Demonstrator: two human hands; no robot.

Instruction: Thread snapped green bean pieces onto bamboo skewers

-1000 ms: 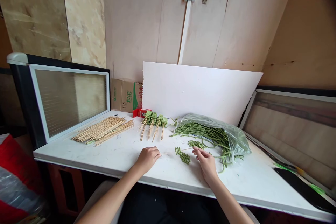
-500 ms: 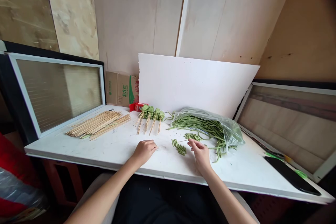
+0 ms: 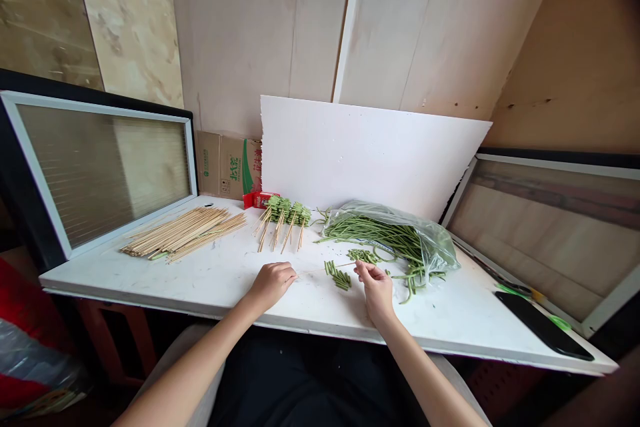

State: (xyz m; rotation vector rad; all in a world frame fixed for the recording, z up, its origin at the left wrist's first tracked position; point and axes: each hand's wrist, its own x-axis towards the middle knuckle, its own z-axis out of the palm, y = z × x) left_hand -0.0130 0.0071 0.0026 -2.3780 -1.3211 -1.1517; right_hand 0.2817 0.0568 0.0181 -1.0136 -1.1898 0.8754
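Observation:
My left hand rests on the white table with its fingers curled round the end of a thin bamboo skewer that runs to the right. My right hand pinches the skewer's other end, just beside a small row of cut green bean pieces. More cut pieces lie just behind the right hand. A clear plastic bag of long green beans lies open at the right.
A pile of bare bamboo skewers lies at the left. Several finished bean skewers sit at the back by a red packet. A white board, a cardboard box and glass-lidded cabinets flank the table. A black knife lies at the right.
The camera has tilted down and drifted, so everything sits higher in view. Both hands stay on the skewer in nearly the same place on the table.

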